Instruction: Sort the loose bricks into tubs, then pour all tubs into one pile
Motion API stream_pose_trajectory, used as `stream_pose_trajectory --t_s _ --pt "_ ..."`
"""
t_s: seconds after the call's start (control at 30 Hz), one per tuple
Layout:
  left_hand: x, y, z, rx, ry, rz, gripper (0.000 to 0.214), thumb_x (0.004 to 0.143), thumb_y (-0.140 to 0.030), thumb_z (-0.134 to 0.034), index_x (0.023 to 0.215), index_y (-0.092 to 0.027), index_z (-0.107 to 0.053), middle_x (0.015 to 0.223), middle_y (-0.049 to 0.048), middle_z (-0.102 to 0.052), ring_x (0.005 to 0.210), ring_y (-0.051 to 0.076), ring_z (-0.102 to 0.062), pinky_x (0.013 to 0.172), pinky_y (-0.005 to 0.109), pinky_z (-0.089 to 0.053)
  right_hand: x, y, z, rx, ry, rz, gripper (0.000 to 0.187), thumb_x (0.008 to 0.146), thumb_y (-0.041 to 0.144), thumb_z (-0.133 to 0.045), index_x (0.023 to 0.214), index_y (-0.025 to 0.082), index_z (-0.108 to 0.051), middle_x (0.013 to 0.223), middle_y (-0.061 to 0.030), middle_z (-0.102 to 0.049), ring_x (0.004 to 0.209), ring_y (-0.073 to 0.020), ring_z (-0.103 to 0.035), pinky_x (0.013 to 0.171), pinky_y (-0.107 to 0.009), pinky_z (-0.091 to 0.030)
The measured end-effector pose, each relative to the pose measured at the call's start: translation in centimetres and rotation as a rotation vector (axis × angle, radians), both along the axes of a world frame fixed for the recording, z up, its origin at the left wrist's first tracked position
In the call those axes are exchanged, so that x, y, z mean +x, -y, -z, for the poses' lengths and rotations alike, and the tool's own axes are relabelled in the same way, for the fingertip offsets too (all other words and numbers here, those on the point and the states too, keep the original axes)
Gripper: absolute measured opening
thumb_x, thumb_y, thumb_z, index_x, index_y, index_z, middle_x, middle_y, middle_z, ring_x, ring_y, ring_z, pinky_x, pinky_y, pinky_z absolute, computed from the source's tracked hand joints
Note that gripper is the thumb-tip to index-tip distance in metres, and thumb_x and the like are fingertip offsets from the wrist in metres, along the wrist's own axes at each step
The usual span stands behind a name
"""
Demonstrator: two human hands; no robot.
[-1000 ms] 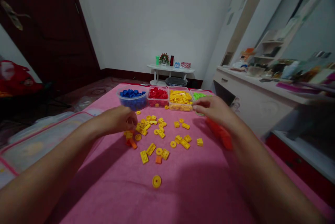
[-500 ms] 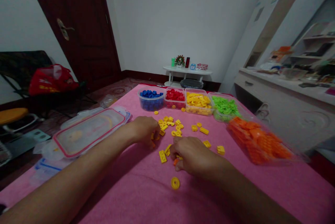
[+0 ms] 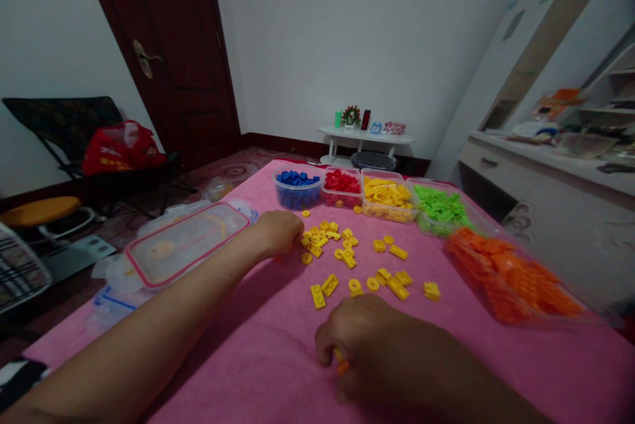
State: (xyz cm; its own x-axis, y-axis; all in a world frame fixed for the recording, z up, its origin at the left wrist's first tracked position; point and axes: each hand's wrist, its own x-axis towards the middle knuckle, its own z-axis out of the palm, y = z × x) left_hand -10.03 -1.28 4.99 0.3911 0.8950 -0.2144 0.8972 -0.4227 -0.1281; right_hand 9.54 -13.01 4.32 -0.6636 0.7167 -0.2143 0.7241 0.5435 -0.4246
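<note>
My right hand (image 3: 372, 344) is curled near the front of the pink cloth (image 3: 278, 358), its fingers closed on small orange and yellow pieces (image 3: 340, 362) that peek out beneath it. My left hand (image 3: 278, 232) rests closed at the left edge of a scatter of yellow pieces (image 3: 347, 258); an orange bit shows under it, and what it holds is hidden. Behind the scatter stand tubs of blue (image 3: 296, 187), red (image 3: 341, 186), yellow (image 3: 387, 196) and green pieces (image 3: 439, 207). An orange-filled tub (image 3: 510, 275) lies at the right.
Clear lids with pink rims (image 3: 183, 249) lie at the table's left edge. A dark door (image 3: 169, 53), a folding chair with a red bag (image 3: 122, 146), a small white side table (image 3: 364, 139) and a white dresser (image 3: 555, 206) surround the table.
My right hand came from the far tubs back to the loose pieces, then drew toward me, closing on pieces near the front. The left hand stayed by the yellow scatter. The view swung left.
</note>
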Motion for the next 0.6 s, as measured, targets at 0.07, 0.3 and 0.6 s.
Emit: stream_pose_trajectory --t_s 0.07,0.3,0.6 --pt "-0.9 -0.6 -0.3 0.017 0.028 -0.009 0.03 0.067 -0.014 -0.063 0.093 -0.026 -0.074 0.094 0.0072 -0.073 0.086 0.024 -0.066 0.066 0.027 -0.048 0.2 -0.7 -0.1 0.041 0.128 0.065 0.021 0.069 0.016 -0.064 0.087 0.025 -0.069 0.093 -0.0013 -0.069 0.087 -0.0176 -0.059 0.068 -0.026 -0.034" --pt "-1.3 -1.7 -0.2 0.128 0.145 -0.101 0.034 0.075 -0.019 -0.059 0.104 -0.03 -0.073 0.103 0.0055 -0.073 0.091 0.021 -0.066 0.068 0.024 -0.046 1.2 -4.1 -1.3 0.254 0.324 0.259 0.015 0.079 0.023 -0.055 0.082 0.02 -0.069 0.089 -0.009 -0.071 0.083 -0.0231 -0.062 0.061 -0.03 -0.028" --pt "0.6 -1.2 1.6 0.036 0.154 -0.125 0.024 0.07 -0.017 -0.066 0.091 -0.021 -0.076 0.086 0.0121 -0.073 0.081 0.024 -0.068 0.067 0.027 -0.049 0.9 -4.0 -1.0 0.299 0.182 0.273 0.012 0.079 0.024 -0.055 0.074 0.021 -0.066 0.08 -0.0045 -0.069 0.071 -0.0168 -0.057 0.056 -0.028 -0.021"
